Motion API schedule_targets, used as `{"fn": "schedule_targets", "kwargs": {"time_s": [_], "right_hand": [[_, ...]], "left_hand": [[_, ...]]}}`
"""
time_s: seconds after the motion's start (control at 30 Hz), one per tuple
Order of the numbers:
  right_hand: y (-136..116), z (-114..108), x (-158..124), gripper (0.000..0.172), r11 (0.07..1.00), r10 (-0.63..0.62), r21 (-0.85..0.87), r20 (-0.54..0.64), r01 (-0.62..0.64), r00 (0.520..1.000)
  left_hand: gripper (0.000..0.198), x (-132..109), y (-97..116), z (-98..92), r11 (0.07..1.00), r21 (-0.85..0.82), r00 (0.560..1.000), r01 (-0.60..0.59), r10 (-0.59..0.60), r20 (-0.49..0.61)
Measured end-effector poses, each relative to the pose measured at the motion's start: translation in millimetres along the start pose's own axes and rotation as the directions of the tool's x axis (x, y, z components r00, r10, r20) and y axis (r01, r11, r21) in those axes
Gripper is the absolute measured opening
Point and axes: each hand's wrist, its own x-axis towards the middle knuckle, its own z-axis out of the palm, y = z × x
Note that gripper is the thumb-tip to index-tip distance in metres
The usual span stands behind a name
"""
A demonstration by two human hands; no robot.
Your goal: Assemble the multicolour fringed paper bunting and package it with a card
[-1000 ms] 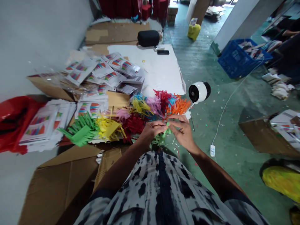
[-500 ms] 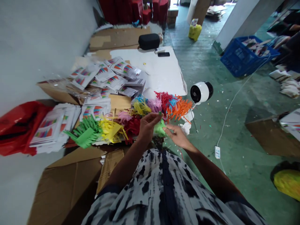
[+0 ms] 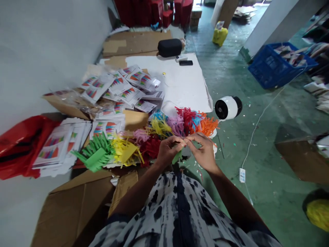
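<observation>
My left hand [image 3: 168, 149] and my right hand [image 3: 203, 148] meet fingertip to fingertip in front of my chest, each closed in a pinch. A green paper tassel [image 3: 177, 156] hangs below the left fingers, mostly hidden by them. Whatever the right fingertips pinch is too small to make out. Just beyond my hands lie fringed paper tassels in red [image 3: 187, 118], orange [image 3: 207, 124], pink [image 3: 176, 125] and yellow [image 3: 159, 126]. Left of my left hand are a dark red tassel [image 3: 151, 148], a yellow fringed piece [image 3: 126, 151] and a green fringed piece [image 3: 95, 154].
Printed packets [image 3: 128, 92] are heaped on the table beside a white sheet [image 3: 185, 84]. A black case [image 3: 169, 47] and a phone [image 3: 185, 62] lie farther back. A white and black fan [image 3: 229, 107] stands at the right edge. An open carton [image 3: 74, 202] sits front left; a blue crate [image 3: 269, 73] stands right.
My right hand has come up and in to meet the left fingertips. The green tassel, fuller in view before, is now largely hidden. The view has shifted slightly.
</observation>
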Motion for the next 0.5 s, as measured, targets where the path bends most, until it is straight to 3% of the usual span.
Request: {"fn": "schedule_targets", "kwargs": {"time_s": [0.1, 0.23, 0.37, 0.43, 0.5], "right_hand": [[0, 27, 15, 0.015, 0.999, -0.03, -0.028, -0.004, 0.03, 1.0], [3, 66, 42, 0.019, 0.999, -0.022, -0.044, 0.017, 0.023, 1.0], [41, 108, 97, 0.022, 0.997, 0.07, 0.033, 0.144, -0.075, 0.987], [79, 129, 132, 0.025, 0.978, 0.157, -0.164, 0.151, -0.132, 0.976], [120, 150, 166, 0.028, 0.848, 0.322, -0.492, 0.181, -0.198, 0.929]], "left_hand": [[0.026, 8, 3, -16.8, 0.995, -0.081, 0.997, 0.063, -0.065, -0.033], [0.031, 25, 3, -46.3, 0.975, -0.18, 0.966, 0.13, -0.166, -0.199], [0.035, 50, -8, -87.5, 0.945, -0.246, 0.925, 0.214, -0.277, -0.261], [0.034, 61, -17, -108.0, 0.928, -0.269, 0.902, 0.258, -0.332, -0.277], [0.032, 69, -24, -124.7, 0.914, -0.287, 0.891, 0.286, -0.364, -0.271]]}}
